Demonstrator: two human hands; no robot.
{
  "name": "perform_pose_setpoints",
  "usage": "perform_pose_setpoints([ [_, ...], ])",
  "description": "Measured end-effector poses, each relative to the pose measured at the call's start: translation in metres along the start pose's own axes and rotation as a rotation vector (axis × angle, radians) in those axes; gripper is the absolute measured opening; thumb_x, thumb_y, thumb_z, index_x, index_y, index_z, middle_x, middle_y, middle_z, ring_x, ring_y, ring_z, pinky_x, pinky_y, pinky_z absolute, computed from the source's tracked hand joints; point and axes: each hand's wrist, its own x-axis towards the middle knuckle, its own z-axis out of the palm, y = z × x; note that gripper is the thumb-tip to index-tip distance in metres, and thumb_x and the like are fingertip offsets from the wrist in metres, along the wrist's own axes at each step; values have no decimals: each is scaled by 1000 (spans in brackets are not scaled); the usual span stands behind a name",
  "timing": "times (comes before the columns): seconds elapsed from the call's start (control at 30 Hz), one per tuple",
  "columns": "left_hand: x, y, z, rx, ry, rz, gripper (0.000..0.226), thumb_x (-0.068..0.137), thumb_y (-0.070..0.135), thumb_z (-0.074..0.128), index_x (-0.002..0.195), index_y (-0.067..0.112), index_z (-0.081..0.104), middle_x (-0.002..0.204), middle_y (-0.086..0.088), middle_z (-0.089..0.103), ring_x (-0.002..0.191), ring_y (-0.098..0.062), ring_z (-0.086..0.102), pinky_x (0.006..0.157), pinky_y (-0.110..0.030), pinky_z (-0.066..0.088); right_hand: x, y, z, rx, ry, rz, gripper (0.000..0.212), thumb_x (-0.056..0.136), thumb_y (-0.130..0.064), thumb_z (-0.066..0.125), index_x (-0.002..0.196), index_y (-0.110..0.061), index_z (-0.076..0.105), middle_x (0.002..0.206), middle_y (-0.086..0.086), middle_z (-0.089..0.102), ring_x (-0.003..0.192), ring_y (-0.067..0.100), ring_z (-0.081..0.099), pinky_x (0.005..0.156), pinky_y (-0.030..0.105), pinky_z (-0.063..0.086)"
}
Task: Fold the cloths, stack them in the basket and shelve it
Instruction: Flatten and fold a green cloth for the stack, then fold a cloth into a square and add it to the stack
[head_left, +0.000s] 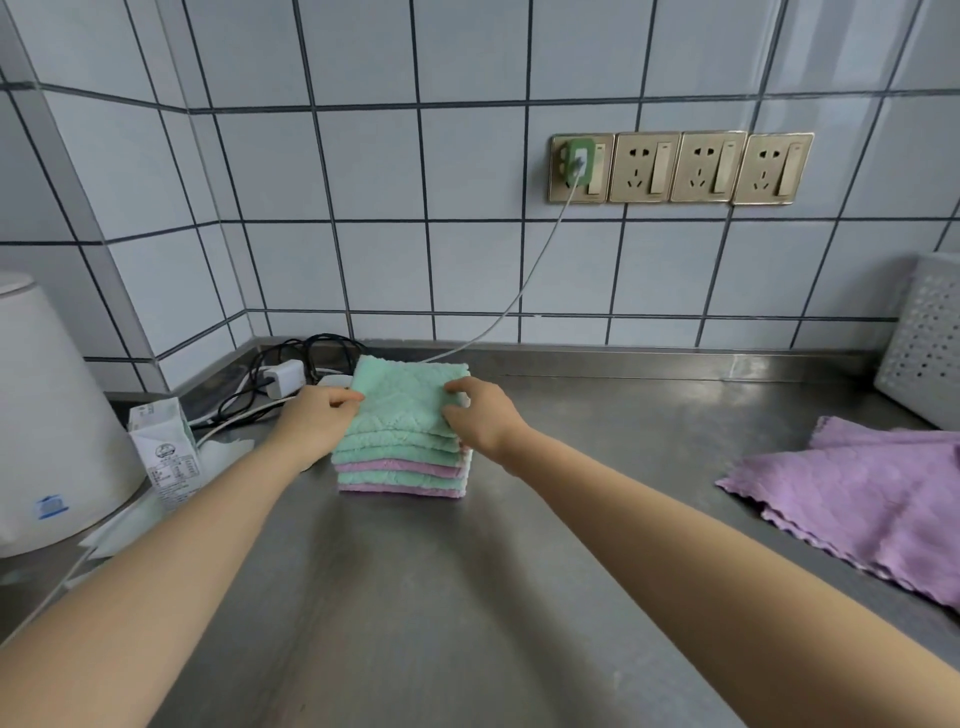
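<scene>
Your left hand (317, 415) and right hand (480, 415) grip the stack (402, 447) of folded green and purple cloths from either side, fingers (460, 387) curled over the top green cloth's edges. The stack sits on the steel desk (467, 597) near the back wall. An unfolded purple cloth (857, 499) lies well apart at the right, just before the white perforated basket (924, 338). A carton (166, 452) and kettle (47, 415) stand at the left.
</scene>
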Motion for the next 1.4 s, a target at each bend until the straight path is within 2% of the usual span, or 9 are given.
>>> perform_pose_setpoints([
  [0.1,-11,10,-8,100,-20,55,30,88,35,49,103,19,69,103,0,63,102,-24,59,83,-28,41,-17,-1,-17,-35,10,-16,47,90,-15,47,137,-13,45,140,15,42,98,31,62,76,33,53],
  [0.23,-33,36,-6,191,165,200,29,90,13,53,115,10,67,124,-10,61,120,-27,51,104,-35,38,-58,7,-50,-85,3,-23,47,90,-15,50,136,-10,44,133,10,52,114,27,55,94,42,51],
  [0.47,-111,121,59,5,83,326,24,88,12,56,109,17,68,107,-6,70,107,-26,58,95,-29,43,-157,51,-134,-212,52,-26,33,88,-12,53,120,-16,57,105,-2,66,93,18,63,87,36,54],
  [0.6,-149,164,112,-59,-7,425,23,87,13,58,106,18,70,108,3,70,108,-17,59,94,-17,32,-212,89,-184,-358,123,-9,29,87,-10,54,115,-16,60,96,-4,69,88,15,65,85,27,51],
  [0.83,-193,238,201,-110,-254,567,23,84,12,59,103,15,70,104,-1,72,102,-21,63,93,-29,45,-284,161,-264,-716,225,49,11,87,-18,58,95,-14,63,85,-2,63,79,20,60,70,28,44],
  [1.07,-214,293,260,-13,-503,734,33,85,7,56,118,6,62,118,-14,64,114,-30,54,98,-31,41,-313,200,-285,-984,184,139,38,84,-46,63,97,-12,52,98,4,56,94,26,57,68,35,39],
  [1.2,-213,306,279,54,-514,822,31,84,10,56,115,9,61,121,-10,62,116,-28,53,99,-33,40,-312,209,-284,-1221,234,-116,33,59,-30,87,63,-15,57,59,0,53,48,23,56,35,27,33],
  [1.27,-211,306,285,67,-510,816,33,86,15,56,119,14,59,124,-6,60,116,-25,52,98,-32,41,-308,215,-284,-1232,239,-81,36,55,-23,88,61,-18,53,57,-3,50,44,22,54,31,28,27],
  [1.4,-207,305,292,93,-520,786,32,88,24,57,119,17,57,122,-5,61,114,-25,53,90,-35,45,-294,209,-302,-1159,243,97,22,91,-34,55,82,-20,42,77,-2,52,72,25,59,48,33,37],
])
